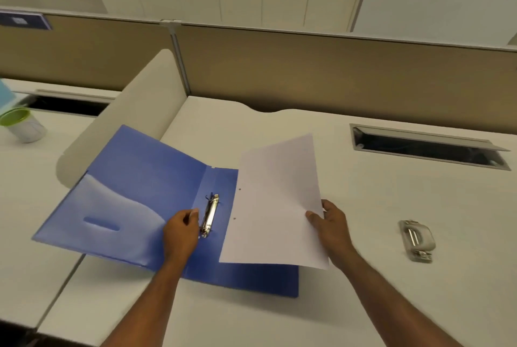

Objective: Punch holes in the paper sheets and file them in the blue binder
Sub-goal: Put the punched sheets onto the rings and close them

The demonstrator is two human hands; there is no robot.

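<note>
The blue binder lies open on the white desk, its left cover against a low divider. Its metal ring mechanism runs along the spine. My left hand rests at the mechanism, fingers curled against its left side. My right hand pinches the right edge of the white paper sheets, which hover tilted over the binder's right cover. Two small punched holes show near the sheets' left edge. A grey hole punch sits on the desk to the right of my hand.
A cable tray opening with a raised lid is set into the desk at the back right. A beige partition runs behind the desk. A green-rimmed cup stands on the neighbouring desk at far left.
</note>
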